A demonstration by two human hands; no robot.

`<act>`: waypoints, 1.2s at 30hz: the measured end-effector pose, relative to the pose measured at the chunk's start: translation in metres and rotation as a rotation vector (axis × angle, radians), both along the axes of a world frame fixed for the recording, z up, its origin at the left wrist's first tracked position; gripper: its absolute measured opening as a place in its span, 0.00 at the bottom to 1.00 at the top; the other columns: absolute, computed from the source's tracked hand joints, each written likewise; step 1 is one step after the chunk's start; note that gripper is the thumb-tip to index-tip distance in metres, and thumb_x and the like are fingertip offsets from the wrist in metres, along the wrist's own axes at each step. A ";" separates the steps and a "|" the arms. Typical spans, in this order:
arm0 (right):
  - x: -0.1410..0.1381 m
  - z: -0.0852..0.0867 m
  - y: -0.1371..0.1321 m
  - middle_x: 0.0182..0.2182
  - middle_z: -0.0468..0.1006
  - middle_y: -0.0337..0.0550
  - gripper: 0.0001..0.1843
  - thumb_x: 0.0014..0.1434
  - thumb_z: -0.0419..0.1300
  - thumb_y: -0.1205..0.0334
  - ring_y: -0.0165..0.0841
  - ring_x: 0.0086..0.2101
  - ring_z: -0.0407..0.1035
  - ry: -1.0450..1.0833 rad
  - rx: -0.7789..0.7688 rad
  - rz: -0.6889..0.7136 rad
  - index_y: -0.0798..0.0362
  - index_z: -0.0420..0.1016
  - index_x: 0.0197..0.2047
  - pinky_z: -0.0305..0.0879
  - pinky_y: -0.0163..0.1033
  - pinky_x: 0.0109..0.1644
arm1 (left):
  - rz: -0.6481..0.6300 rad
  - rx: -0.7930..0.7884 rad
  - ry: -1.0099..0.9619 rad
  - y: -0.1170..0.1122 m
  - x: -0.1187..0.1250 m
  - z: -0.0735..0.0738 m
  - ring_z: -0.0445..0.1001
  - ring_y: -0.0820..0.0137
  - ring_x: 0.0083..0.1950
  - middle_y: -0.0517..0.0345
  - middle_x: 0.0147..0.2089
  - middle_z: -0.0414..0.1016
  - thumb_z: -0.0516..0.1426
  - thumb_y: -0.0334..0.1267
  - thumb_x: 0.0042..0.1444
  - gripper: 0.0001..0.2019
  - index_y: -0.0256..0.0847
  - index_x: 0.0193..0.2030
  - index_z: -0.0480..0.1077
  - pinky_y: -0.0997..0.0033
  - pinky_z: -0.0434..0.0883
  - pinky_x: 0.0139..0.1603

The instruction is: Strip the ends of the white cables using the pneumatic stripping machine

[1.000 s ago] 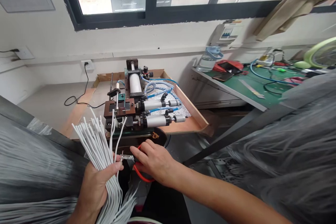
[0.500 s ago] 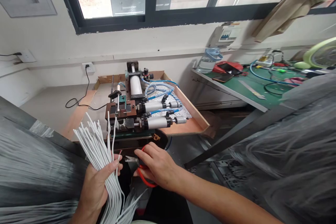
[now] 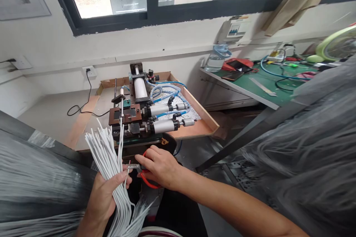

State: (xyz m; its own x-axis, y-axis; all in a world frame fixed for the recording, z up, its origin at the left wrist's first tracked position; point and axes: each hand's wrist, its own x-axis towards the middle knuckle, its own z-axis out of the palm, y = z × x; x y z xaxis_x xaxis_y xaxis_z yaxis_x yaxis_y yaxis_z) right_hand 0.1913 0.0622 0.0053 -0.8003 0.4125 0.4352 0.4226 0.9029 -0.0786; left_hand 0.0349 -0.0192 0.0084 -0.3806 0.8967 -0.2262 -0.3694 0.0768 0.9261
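My left hand (image 3: 107,189) is wrapped round a thick bundle of white cables (image 3: 107,153), whose cut ends fan out above the fist. One cable by the thumb and fingertips shows a small reddish inner wire at its end. My right hand (image 3: 160,168) grips scissors (image 3: 150,182) with red handles. Their metal blades point left and reach that single cable end, close to my left fingertips. Whether the blades are fully closed on it I cannot tell. Lower lengths of the bundle hang down over my lap.
Ahead stands a pneumatic machine (image 3: 139,114) with silver cylinders and blue hoses, on a wood-edged bench (image 3: 204,120). A green table (image 3: 267,89) with a water jug (image 3: 218,59) and tools is to the right. Plastic-wrapped cable bundles hang at left (image 3: 36,177) and right (image 3: 306,155).
My right hand has moved left, bringing the scissor blades from just beside the cable end onto it. The left hand keeps its hold on the bundle. The camera view has shifted slightly.
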 end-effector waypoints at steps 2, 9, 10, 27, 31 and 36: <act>0.000 -0.001 0.000 0.27 0.67 0.42 0.14 0.52 0.52 0.58 0.32 0.28 0.58 -0.018 0.029 0.009 0.55 0.65 0.41 0.55 0.34 0.28 | -0.002 -0.001 0.001 0.001 0.000 0.000 0.66 0.72 0.21 0.58 0.23 0.71 0.61 0.30 0.33 0.09 0.36 0.26 0.71 0.71 0.62 0.21; 0.026 -0.017 0.001 0.24 0.69 0.41 0.13 0.55 0.49 0.55 0.29 0.26 0.62 0.022 -0.031 0.035 0.53 0.67 0.37 0.55 0.32 0.28 | 0.044 -0.030 -0.005 0.005 -0.006 -0.003 0.67 0.72 0.22 0.55 0.25 0.73 0.62 0.31 0.33 0.10 0.36 0.27 0.72 0.72 0.64 0.23; 0.035 -0.023 0.004 0.25 0.70 0.41 0.12 0.54 0.50 0.56 0.30 0.28 0.63 0.017 -0.075 -0.117 0.53 0.67 0.37 0.56 0.32 0.28 | 0.063 -0.035 -0.006 0.005 -0.007 -0.003 0.67 0.71 0.23 0.54 0.25 0.73 0.62 0.31 0.33 0.09 0.35 0.27 0.72 0.72 0.64 0.24; 0.061 -0.067 0.072 0.32 0.71 0.54 0.17 0.57 0.40 0.62 0.39 0.35 0.65 0.195 -0.316 -0.830 0.58 0.68 0.37 0.59 0.40 0.38 | 0.356 -0.091 -0.060 0.010 -0.026 -0.003 0.72 0.68 0.27 0.51 0.26 0.74 0.62 0.29 0.33 0.09 0.32 0.26 0.71 0.72 0.68 0.26; -0.014 -0.075 -0.016 0.34 0.71 0.49 0.17 0.55 0.47 0.53 0.36 0.35 0.66 0.825 -0.942 -0.213 0.54 0.64 0.44 0.61 0.41 0.39 | 0.350 -0.099 -0.135 0.024 -0.027 -0.007 0.72 0.67 0.27 0.52 0.27 0.74 0.60 0.26 0.34 0.09 0.33 0.27 0.71 0.68 0.70 0.28; -0.083 -0.071 -0.060 0.21 0.67 0.40 0.30 0.48 0.46 0.38 0.28 0.21 0.63 0.646 -1.683 0.377 0.58 0.68 0.37 0.60 0.33 0.23 | 0.309 -0.055 -0.198 0.030 -0.026 -0.010 0.72 0.68 0.28 0.58 0.22 0.72 0.60 0.27 0.36 0.07 0.36 0.26 0.69 0.63 0.70 0.35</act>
